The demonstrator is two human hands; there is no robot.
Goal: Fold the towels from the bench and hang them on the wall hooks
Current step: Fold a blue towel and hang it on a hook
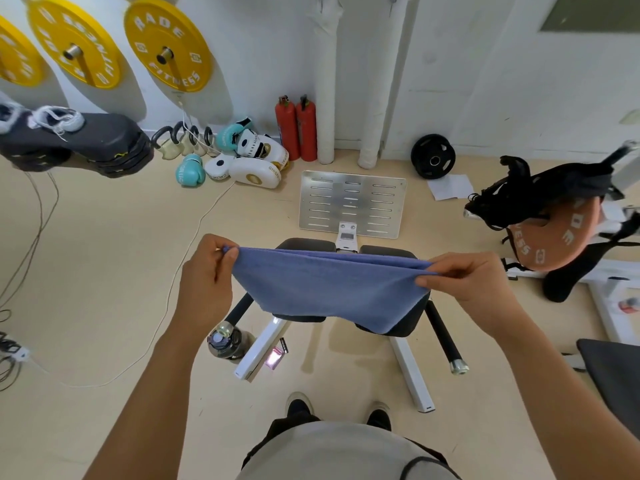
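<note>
White wall (519, 81), beige floor (104, 254); yellow weight plates (168, 46) wall-mounted, red extinguishers (296, 128) at wall base

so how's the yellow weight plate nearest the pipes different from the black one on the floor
The yellow weight plate hangs on a wall peg, well above the floor; the black weight plate stands on the floor, leaning against the wall. The yellow one looks larger and has a solid face with printed lettering; the black one has cut-out openings around its hub and no lettering I can read. Both are round with a centre hole.
</note>
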